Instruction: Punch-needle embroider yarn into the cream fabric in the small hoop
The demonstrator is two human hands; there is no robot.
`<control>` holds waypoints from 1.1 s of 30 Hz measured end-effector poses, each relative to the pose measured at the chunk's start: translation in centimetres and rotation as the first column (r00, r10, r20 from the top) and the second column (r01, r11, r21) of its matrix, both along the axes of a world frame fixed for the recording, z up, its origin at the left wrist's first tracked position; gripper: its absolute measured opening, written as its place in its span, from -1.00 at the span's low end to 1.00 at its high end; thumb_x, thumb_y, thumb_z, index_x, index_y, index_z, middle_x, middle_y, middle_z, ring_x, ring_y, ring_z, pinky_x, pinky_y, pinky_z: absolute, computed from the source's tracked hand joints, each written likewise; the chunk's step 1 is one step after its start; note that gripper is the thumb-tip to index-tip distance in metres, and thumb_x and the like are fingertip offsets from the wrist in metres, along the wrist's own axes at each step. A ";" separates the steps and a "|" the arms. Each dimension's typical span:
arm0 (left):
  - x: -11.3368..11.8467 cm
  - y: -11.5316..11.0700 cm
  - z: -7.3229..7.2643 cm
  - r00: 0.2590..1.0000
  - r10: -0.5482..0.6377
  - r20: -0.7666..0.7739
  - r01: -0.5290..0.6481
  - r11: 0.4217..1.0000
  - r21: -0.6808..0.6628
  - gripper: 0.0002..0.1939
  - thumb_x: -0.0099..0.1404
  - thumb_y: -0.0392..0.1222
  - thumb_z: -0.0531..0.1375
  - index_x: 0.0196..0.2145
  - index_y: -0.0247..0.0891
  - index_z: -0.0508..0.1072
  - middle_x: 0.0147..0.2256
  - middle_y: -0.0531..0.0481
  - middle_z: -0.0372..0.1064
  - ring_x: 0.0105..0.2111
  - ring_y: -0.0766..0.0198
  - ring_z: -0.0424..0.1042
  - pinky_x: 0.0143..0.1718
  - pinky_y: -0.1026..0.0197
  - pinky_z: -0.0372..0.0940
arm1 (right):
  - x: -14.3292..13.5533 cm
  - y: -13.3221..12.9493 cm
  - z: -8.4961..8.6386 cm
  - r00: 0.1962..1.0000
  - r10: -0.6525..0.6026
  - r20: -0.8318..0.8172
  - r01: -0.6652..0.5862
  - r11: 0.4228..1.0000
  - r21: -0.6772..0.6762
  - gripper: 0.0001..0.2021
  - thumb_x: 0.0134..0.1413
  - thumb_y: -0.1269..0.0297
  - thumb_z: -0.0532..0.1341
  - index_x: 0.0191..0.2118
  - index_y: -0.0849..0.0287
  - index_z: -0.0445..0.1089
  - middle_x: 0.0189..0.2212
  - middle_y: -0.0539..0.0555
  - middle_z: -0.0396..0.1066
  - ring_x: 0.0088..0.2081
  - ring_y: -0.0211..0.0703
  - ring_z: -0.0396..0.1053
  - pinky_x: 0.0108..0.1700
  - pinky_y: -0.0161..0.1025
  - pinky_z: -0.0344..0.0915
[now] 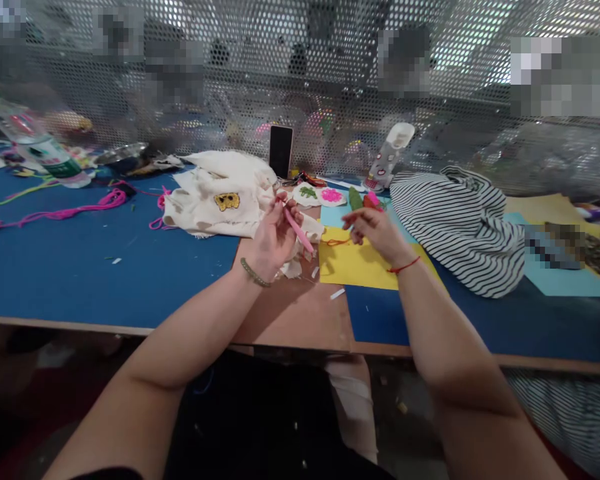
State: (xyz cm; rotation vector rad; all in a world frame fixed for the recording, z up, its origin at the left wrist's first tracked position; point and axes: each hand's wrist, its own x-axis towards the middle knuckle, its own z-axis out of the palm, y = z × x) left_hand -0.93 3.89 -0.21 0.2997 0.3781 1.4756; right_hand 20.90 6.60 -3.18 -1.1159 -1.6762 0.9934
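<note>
My left hand (275,233) grips a slim pink tool (298,231), which slants down to the right over a scrap of white cloth (294,265). My right hand (375,230) hovers over the yellow sheet (360,267) with its fingers pinched on a thin red thread (337,242). The thread runs left from those fingertips toward the pink tool. A cream cloth with a yellow embroidered patch (227,201) lies just behind my left hand.
A striped black and white garment (460,227) lies on the right. A phone (281,151) stands against the perforated metal screen. Round embroidered patches (331,196) lie near it. Pink yarn (75,212) and a plastic bottle (35,143) are on the blue table (80,267) at left.
</note>
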 end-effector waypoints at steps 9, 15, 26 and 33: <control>0.6 0.0 -2.0 0.981 -0.050 -0.187 0.069 0.993 0.100 -0.76 0.42 -0.24 0.09 -0.04 -0.26 0.49 -0.29 -0.03 0.52 -0.21 0.33 0.51 0.08 0.20 0.29 | -4.9 -2.4 -1.1 0.939 0.312 -0.144 -0.342 0.891 -0.298 -0.65 -0.11 0.07 0.41 -0.31 0.22 0.39 -0.53 -0.03 0.43 -0.55 -0.31 0.38 -0.40 -0.27 0.39; 1.0 -0.8 -2.6 0.928 -0.144 -0.344 0.244 0.931 0.271 -0.72 0.35 -0.13 0.20 -0.02 -0.21 0.51 -0.10 -0.14 0.54 0.03 0.15 0.45 0.08 0.12 0.26 | -3.9 -1.9 -0.9 0.940 0.281 -0.192 -0.331 0.890 -0.315 -0.57 -0.15 -0.04 0.42 -0.33 0.22 0.41 -0.62 -0.06 0.37 -0.59 -0.32 0.33 -0.47 -0.29 0.33; 0.9 -0.1 -2.9 0.952 -0.022 -0.306 0.092 0.973 0.214 -0.91 0.33 -0.34 0.18 -0.24 -0.28 0.49 -0.34 -0.02 0.51 -0.30 0.31 0.50 -0.13 0.21 0.34 | -2.6 -1.8 -0.4 0.935 0.338 -0.107 -0.354 0.877 -0.323 -0.58 -0.08 -0.07 0.37 -0.35 0.24 0.44 -0.70 -0.11 0.21 -0.65 -0.37 0.16 -0.57 -0.31 0.14; 0.6 0.4 -2.7 0.969 0.035 -0.244 -0.002 0.991 0.136 -0.82 0.38 -0.39 0.09 -0.30 -0.33 0.48 -0.31 -0.09 0.52 -0.29 0.29 0.52 -0.01 0.12 0.33 | -0.3 -1.1 0.4 0.942 0.304 0.140 -0.245 0.912 -0.329 -0.56 -0.12 -0.09 0.37 -0.36 0.26 0.48 -0.73 -0.10 0.22 -0.66 -0.37 0.17 -0.56 -0.33 0.13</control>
